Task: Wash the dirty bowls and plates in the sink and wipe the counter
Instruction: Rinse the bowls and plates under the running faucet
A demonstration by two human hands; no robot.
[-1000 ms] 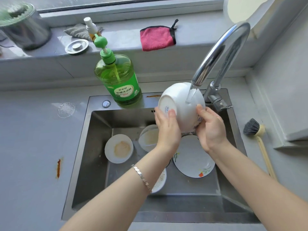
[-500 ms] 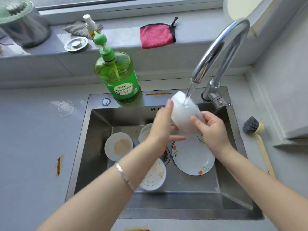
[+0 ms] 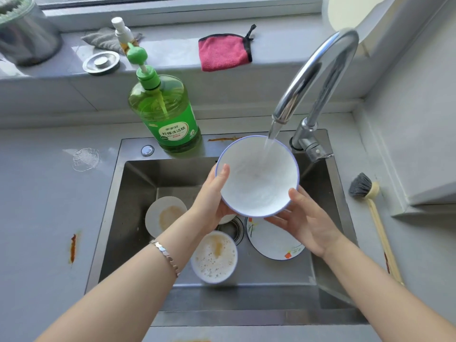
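The person is rinsing a white bowl (image 3: 256, 178) with a blue rim, tilting its open side up toward the camera under the water stream (image 3: 270, 141) that is running from the faucet (image 3: 318, 70) above and beyond the right hand. The left hand (image 3: 212, 203) is gripping the bowl's left edge, thumb hooked over the rim and fingers curled underneath out of sight. The right hand (image 3: 303, 223) is cradling it from below on the right, thumb pressing the outer wall near the rim and fingers spread fairly flat beneath the base. The bowl is hanging between the two hands above the sink (image 3: 128, 206), touching nothing else. Its inside is looking clean, so this bowl's rinse is probably nearing its end, while the task overall seems to be at an early stage. Just below the left wrist a sudsy bowl (image 3: 214, 257) with brownish residue is waiting, a stained small bowl (image 3: 165, 215) is lying farther to the left of that hand, and a flowered plate (image 3: 274, 243) is lying directly under the right hand. An orange smear (image 3: 73, 248) is marking the counter (image 3: 37, 206) well to the left of the left forearm. The next move is likely calling for tipping out the water, finding a clean spot outside the basin, and taking care with the wet, slippery rim; the soap bottle (image 3: 165, 114) is standing just beyond the left hand.
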